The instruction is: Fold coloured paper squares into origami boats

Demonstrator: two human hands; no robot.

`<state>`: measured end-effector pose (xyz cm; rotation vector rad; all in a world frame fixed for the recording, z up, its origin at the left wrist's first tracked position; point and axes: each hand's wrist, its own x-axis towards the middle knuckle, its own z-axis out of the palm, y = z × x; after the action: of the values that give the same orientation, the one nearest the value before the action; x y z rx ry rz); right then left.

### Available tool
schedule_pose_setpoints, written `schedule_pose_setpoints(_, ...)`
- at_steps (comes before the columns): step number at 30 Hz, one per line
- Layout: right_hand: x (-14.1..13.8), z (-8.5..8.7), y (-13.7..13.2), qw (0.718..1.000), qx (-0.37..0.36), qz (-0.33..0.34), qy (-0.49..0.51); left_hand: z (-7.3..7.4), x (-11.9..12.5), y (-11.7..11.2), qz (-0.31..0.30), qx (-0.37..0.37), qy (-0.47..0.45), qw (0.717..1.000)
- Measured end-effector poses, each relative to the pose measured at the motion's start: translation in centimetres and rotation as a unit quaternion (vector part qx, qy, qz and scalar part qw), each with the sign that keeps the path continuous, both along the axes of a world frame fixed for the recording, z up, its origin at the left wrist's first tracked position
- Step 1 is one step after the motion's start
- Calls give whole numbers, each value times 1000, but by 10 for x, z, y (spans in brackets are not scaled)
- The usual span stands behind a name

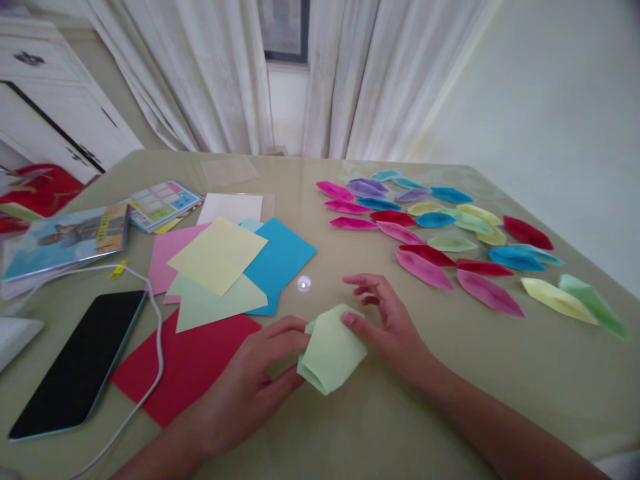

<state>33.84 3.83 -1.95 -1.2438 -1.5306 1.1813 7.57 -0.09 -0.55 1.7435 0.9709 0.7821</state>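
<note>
A pale green sheet of folding paper (pixel 334 353), folded into a small many-sided packet with layered flaps at its lower left, is held just above the table. My left hand (pixel 267 373) grips its left edge, with the fingers partly behind it. At its upper right, the thumb of my right hand (pixel 387 327) touches the paper. The other fingers of that hand stretch apart from the thumb, beyond the paper. Under and beside my left forearm lies a flat red sheet (pixel 200 360).
Loose coloured sheets (pixel 220 257) overlap at the left. Several folded paper boats (pixel 425 267) lie spread over the right. A black-screened phone (pixel 80 363), a white cable (pixel 159 333), a picture-covered book (pixel 70 240) and a printed card (pixel 163 203) occupy the left side.
</note>
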Motion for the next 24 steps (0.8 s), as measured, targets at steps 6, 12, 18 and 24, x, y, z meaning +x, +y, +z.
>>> schedule_pose_setpoints(6, 2, 18, -11, 968, 101, 228, -34, 4, 1, 1, -27, -42, -25, 998)
schedule_pose_setpoints(12, -6, 15, -16, 972, 61, 226, -13, 3, 4, -5, -34, -36, -13, 999)
schedule_pose_setpoints(18, -3, 9, -8, 971, -29, 208, 118, 2, 2, -6, -12, -26, -9, 1000)
schedule_pose_setpoints(24, 1, 6, -4, 937, -144, 216, 234, -7, -1, -6, 66, -24, -23, 997)
